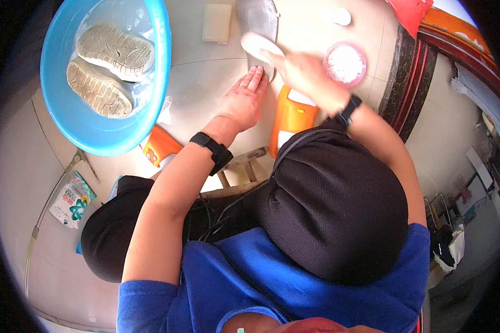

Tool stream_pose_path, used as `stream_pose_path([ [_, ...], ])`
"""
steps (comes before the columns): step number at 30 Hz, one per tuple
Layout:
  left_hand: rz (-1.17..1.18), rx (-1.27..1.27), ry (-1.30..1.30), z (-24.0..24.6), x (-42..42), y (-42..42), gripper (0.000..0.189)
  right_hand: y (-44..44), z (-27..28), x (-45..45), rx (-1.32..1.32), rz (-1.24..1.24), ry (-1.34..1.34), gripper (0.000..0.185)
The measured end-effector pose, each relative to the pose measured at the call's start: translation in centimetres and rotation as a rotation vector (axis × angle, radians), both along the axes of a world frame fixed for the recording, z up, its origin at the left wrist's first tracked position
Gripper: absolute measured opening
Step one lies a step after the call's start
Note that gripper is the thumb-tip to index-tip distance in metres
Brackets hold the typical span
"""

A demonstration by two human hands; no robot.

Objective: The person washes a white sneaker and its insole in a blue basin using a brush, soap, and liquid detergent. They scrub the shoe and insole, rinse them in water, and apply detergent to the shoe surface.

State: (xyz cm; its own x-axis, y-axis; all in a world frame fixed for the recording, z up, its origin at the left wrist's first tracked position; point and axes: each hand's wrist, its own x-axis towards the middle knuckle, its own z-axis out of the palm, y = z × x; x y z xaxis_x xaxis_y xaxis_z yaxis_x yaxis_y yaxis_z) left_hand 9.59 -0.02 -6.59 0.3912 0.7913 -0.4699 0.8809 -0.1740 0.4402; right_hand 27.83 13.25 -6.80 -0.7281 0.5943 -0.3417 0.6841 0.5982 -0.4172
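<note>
A grey insole [256, 18] lies flat on the floor tiles. My left hand [245, 98] rests flat, its fingertips on the near end of the insole. In my right hand [300, 73] is a pale scrubbing brush [258, 45], held over the middle of the insole; its bristles are hidden underneath. To the left, a blue plastic basin [161, 75] contains foamy water. Two shoes lie in it with their patterned soles up, an upper shoe [114, 48] and a lower shoe [100, 89].
A bar of soap [216, 23] lies left of the insole. Right of my right hand stands a pink bowl [327, 73] of white powder, with a white cap [341, 16] beyond it. Orange slippers [291, 114] are on my feet, near a wooden stool [250, 168]. A printed plastic packet [73, 200] lies left.
</note>
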Motion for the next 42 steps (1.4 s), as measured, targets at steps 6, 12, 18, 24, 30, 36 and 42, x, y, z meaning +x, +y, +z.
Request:
stream_pose_path([
  [6, -0.044, -0.046, 0.042, 0.7, -0.2, 0.5, 0.083, 1.9, -0.9, -3.4, 0.025, -0.164, 0.089, 0.063],
  [12, -0.039, -0.03, 0.051, 0.5, -0.1, 0.2, 0.066, 0.2, 0.7, -2.3, -0.075, -0.153, 0.033, 0.056],
  [18, -0.057, -0.02, 0.08, 0.4, -0.1, 0.2, 0.08, 5.0, -1.8, -5.3, 0.133, -0.231, 0.162, 0.041],
  [24, -0.058, -0.049, 0.071, 0.9, -0.2, 0.4, 0.069, 0.3, -0.8, -2.8, -0.007, -0.086, 0.05, 0.045],
  [30, -0.069, -0.013, 0.101, 0.4, 0.0, 0.2, 0.081, 6.9, -1.8, -6.6, 0.23, -0.266, 0.219, 0.044],
  [36, -0.051, -0.028, 0.06, -0.4, -0.2, 0.0, 0.081, 1.8, -0.5, -4.0, -0.161, -0.23, 0.053, 0.039],
  [42, -0.095, -0.029, 0.137, 0.6, 0.1, 0.4, 0.083, 7.5, -1.9, -5.8, 0.088, -0.332, 0.169, 0.037],
])
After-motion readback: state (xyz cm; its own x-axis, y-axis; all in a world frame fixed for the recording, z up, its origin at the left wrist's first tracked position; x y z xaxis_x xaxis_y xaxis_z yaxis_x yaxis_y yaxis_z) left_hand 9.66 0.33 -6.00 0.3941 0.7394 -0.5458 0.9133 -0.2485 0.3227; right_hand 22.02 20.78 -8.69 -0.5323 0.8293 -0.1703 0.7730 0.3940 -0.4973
